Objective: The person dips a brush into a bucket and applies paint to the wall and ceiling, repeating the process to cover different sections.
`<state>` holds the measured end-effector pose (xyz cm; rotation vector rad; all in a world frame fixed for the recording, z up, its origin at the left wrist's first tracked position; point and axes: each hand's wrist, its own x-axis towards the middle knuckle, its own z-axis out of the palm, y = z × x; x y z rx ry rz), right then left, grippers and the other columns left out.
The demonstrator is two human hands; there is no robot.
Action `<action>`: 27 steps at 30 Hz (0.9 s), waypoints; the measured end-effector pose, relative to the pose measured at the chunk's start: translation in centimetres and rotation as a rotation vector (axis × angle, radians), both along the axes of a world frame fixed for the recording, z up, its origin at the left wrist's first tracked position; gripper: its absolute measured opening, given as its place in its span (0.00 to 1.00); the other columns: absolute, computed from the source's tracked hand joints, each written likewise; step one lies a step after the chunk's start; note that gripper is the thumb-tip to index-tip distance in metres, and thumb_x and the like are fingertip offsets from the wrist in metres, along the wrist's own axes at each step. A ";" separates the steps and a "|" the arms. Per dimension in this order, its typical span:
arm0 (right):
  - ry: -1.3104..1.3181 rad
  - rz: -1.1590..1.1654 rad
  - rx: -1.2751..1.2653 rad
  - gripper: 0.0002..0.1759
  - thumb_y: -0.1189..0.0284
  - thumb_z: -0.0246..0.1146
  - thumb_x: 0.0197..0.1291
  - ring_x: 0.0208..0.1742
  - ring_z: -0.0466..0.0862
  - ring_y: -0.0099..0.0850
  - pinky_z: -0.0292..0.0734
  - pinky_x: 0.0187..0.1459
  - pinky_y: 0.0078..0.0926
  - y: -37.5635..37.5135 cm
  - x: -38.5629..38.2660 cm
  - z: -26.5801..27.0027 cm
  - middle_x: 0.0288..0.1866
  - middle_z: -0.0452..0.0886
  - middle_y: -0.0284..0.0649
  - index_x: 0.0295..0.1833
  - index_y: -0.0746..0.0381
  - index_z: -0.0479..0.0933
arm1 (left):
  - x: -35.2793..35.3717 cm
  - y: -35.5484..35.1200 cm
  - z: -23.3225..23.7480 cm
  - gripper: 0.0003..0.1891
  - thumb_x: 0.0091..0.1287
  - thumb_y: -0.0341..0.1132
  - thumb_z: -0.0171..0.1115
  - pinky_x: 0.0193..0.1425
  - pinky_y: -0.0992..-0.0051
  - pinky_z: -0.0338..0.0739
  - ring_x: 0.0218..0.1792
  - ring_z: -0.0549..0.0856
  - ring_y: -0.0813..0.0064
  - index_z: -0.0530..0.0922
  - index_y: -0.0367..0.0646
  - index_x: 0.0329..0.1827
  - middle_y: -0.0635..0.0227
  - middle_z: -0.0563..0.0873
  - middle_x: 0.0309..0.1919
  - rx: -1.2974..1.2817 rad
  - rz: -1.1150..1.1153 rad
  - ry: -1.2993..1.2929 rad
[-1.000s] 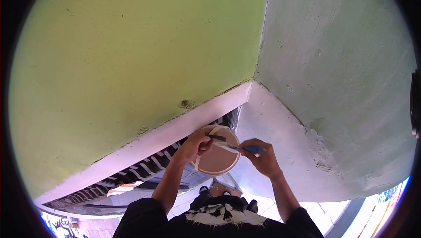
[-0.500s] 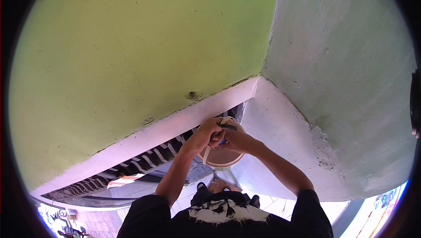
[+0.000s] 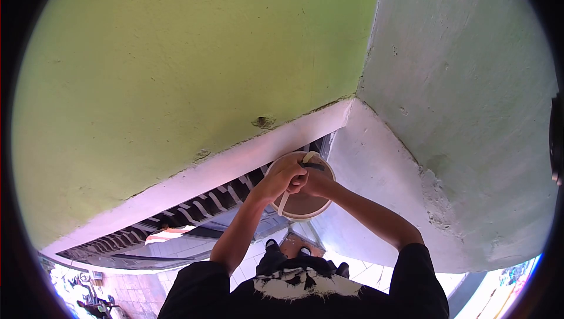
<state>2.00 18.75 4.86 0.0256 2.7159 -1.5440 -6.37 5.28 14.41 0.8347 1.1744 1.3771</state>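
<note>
A pale round bucket (image 3: 301, 217) hangs below my hands, holding grey-brown contents (image 3: 302, 204). Its cream strap handle (image 3: 283, 204) runs up under my left hand (image 3: 289, 181), which is closed around it, and comes out again near the far rim. My right hand (image 3: 317, 184) is pressed against the left one over the bucket's middle. The right fingers are curled and mostly hidden; I cannot tell what they grip. A short black piece (image 3: 312, 166) sticks out just beyond both hands.
A green wall (image 3: 194, 72) and a grey-green wall (image 3: 464, 101) meet at a corner ahead, above a pale ledge (image 3: 205, 181). Dark roof-like slats (image 3: 194, 208) lie under the ledge. Far below is a tiled floor (image 3: 367, 275), with a parked vehicle (image 3: 94, 301) at lower left.
The bucket has shifted slightly up and right in view, with both hands staying together over it. A blue bit that showed between the hands is now hidden.
</note>
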 end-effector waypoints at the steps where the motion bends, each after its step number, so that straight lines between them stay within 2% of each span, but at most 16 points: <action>1: 0.002 0.000 0.001 0.14 0.61 0.67 0.56 0.44 0.80 0.38 0.73 0.50 0.34 -0.1 0.1 0.8 0.42 0.84 0.42 0.43 0.58 0.79 | 0.0 0.0 0.0 0.22 0.62 0.34 0.48 0.19 0.82 0.48 0.16 0.56 0.87 0.70 0.34 0.59 0.78 0.62 0.19 0.001 0.000 0.002; 3: 0.032 0.079 0.122 0.13 0.63 0.61 0.64 0.50 0.82 0.44 0.74 0.53 0.37 -0.3 0.3 1.9 0.47 0.84 0.44 0.50 0.57 0.78 | -0.1 0.1 -0.1 0.23 0.62 0.34 0.48 0.19 0.82 0.49 0.16 0.56 0.87 0.70 0.34 0.60 0.78 0.62 0.19 0.011 -0.008 -0.001; 6: 0.007 0.085 0.035 0.13 0.64 0.62 0.63 0.50 0.81 0.44 0.74 0.54 0.37 0.1 0.2 1.2 0.48 0.83 0.44 0.50 0.57 0.78 | -0.1 0.1 -0.5 0.22 0.63 0.34 0.49 0.19 0.82 0.49 0.16 0.57 0.87 0.70 0.34 0.59 0.78 0.63 0.18 0.037 -0.021 -0.024; 10: 0.015 0.041 0.059 0.15 0.65 0.65 0.60 0.53 0.81 0.44 0.73 0.55 0.38 0.5 0.0 0.4 0.50 0.83 0.45 0.52 0.56 0.78 | -0.2 0.0 -0.4 0.20 0.63 0.35 0.49 0.19 0.82 0.50 0.16 0.57 0.87 0.71 0.35 0.57 0.78 0.62 0.18 0.060 -0.012 0.009; 12: 0.426 -0.131 0.393 0.21 0.69 0.69 0.56 0.48 0.83 0.46 0.76 0.51 0.37 1.4 0.9 0.1 0.47 0.84 0.47 0.56 0.58 0.78 | -0.2 0.0 -0.2 0.18 0.63 0.36 0.50 0.19 0.81 0.50 0.16 0.57 0.87 0.71 0.36 0.53 0.78 0.62 0.18 0.065 -0.033 -0.030; 13: 0.427 -0.128 0.397 0.21 0.69 0.69 0.56 0.48 0.83 0.46 0.76 0.51 0.37 1.5 1.9 1.8 0.47 0.84 0.47 0.56 0.58 0.78 | -0.2 0.0 -0.2 0.18 0.63 0.36 0.50 0.19 0.81 0.50 0.16 0.57 0.87 0.71 0.36 0.53 0.78 0.62 0.18 0.069 -0.030 -0.029; 15: 0.066 -0.213 0.107 0.21 0.70 0.71 0.55 0.40 0.86 0.41 0.80 0.44 0.33 1.2 4.6 6.9 0.41 0.86 0.46 0.55 0.63 0.79 | -0.1 0.1 -0.1 0.12 0.64 0.29 0.45 0.19 0.81 0.48 0.17 0.56 0.87 0.73 0.36 0.48 0.80 0.61 0.19 0.089 -0.033 -0.117; 16: 0.064 -0.213 0.111 0.21 0.70 0.71 0.55 0.40 0.86 0.41 0.80 0.44 0.33 1.6 5.4 6.9 0.41 0.86 0.46 0.55 0.63 0.79 | 0.0 0.1 -0.1 0.12 0.64 0.29 0.45 0.19 0.81 0.48 0.17 0.56 0.87 0.73 0.36 0.48 0.80 0.61 0.19 0.092 -0.033 -0.119; 18: 0.032 -0.417 -0.025 0.13 0.71 0.71 0.57 0.32 0.87 0.27 0.82 0.36 0.26 2.0 7.3 6.7 0.31 0.87 0.45 0.42 0.69 0.82 | 0.4 0.2 0.2 0.13 0.64 0.31 0.45 0.19 0.80 0.48 0.17 0.56 0.87 0.74 0.37 0.47 0.80 0.61 0.19 0.039 -0.014 -0.150; 22: 0.160 -0.589 -0.063 0.10 0.73 0.69 0.60 0.36 0.87 0.25 0.84 0.40 0.24 1.6 11.0 7.6 0.34 0.87 0.43 0.40 0.72 0.83 | 0.4 0.4 -0.6 0.13 0.65 0.32 0.44 0.20 0.81 0.48 0.17 0.56 0.87 0.74 0.37 0.47 0.80 0.61 0.19 0.046 -0.056 -0.164; 24: 0.245 -0.733 -0.247 0.08 0.77 0.68 0.61 0.38 0.87 0.28 0.86 0.43 0.25 0.4 13.1 8.0 0.36 0.87 0.43 0.42 0.72 0.82 | 0.7 0.0 -0.8 0.13 0.65 0.33 0.45 0.20 0.81 0.48 0.18 0.56 0.87 0.74 0.39 0.47 0.80 0.61 0.20 0.044 0.002 -0.134; 25: 0.290 -0.746 -0.296 0.08 0.78 0.67 0.61 0.39 0.87 0.24 0.81 0.43 0.22 -0.3 14.3 7.8 0.39 0.88 0.41 0.46 0.67 0.84 | 1.0 -0.3 -0.9 0.13 0.65 0.33 0.45 0.20 0.81 0.48 0.18 0.56 0.87 0.74 0.39 0.47 0.80 0.61 0.20 0.050 -0.006 -0.128; 27: 0.342 -0.765 -0.381 0.09 0.80 0.68 0.60 0.43 0.87 0.25 0.82 0.46 0.23 -1.3 16.0 6.3 0.40 0.88 0.39 0.46 0.66 0.83 | 1.6 -0.7 -1.2 0.13 0.65 0.34 0.48 0.20 0.81 0.48 0.18 0.57 0.87 0.75 0.40 0.48 0.81 0.61 0.20 0.089 0.056 -0.159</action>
